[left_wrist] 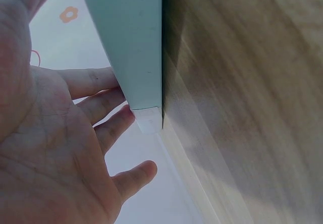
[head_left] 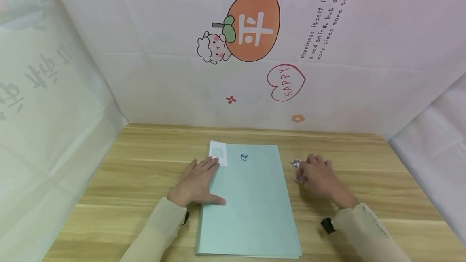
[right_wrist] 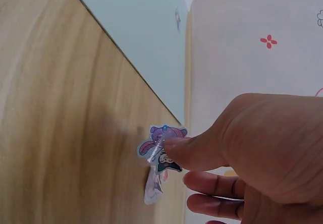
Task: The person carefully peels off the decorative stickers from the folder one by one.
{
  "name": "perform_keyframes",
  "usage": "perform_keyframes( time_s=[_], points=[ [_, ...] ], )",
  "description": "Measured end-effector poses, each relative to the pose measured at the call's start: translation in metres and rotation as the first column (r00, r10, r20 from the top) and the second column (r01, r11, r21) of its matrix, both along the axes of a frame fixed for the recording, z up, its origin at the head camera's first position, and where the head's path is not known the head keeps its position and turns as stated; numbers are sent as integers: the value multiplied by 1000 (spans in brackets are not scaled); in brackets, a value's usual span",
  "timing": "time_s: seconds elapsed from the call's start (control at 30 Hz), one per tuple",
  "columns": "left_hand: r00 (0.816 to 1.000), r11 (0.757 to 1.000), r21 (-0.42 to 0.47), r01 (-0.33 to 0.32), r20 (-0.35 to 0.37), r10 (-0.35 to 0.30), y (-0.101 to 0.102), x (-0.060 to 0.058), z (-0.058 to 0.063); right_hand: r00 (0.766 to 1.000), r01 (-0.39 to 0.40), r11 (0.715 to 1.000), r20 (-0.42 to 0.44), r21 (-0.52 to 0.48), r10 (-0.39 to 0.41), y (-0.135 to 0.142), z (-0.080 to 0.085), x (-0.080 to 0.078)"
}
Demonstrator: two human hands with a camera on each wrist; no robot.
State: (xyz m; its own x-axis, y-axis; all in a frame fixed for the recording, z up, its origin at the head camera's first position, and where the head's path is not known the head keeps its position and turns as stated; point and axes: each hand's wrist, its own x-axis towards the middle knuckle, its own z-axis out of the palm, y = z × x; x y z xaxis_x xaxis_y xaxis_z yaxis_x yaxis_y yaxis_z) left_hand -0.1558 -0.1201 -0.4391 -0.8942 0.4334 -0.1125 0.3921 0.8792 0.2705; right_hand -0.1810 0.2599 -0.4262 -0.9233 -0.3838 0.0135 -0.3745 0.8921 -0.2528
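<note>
A pale green folder [head_left: 251,205] lies on the wooden table, with a white label [head_left: 223,157] at its upper left corner. My left hand [head_left: 198,183] rests on the folder's left edge, fingers spread and straight, fingertips at the label. In the left wrist view its palm [left_wrist: 45,133] faces the folder's side [left_wrist: 133,42]. To the right of the folder, my right hand [head_left: 320,176] pinches a purple cartoon sticker [right_wrist: 160,135] between thumb and fingers. Another sticker [head_left: 295,163] lies just beyond those fingertips on the table. A small blue-and-white sticker [head_left: 244,157] sits near the folder's top.
Wood-grain table [head_left: 145,148] extends on both sides of the folder. A white printed cloth [head_left: 164,84] hangs behind the table's back edge, and more cloth [head_left: 43,104] hangs at the left. Dark bands [head_left: 328,225] show at both wrists.
</note>
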Motion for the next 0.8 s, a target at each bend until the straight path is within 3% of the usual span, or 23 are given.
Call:
perform_keyframes(
  time_s=[0.47,0.8],
  points=[
    [1000,1000,-5,2,-5,-2,1,0,0,999,-33,998,9,44,32,-10,-8,1],
    [1000,1000,-19,3,-7,-3,1,0,1,1000,3,1000,11,12,-3,-12,-12,-1]
  ],
)
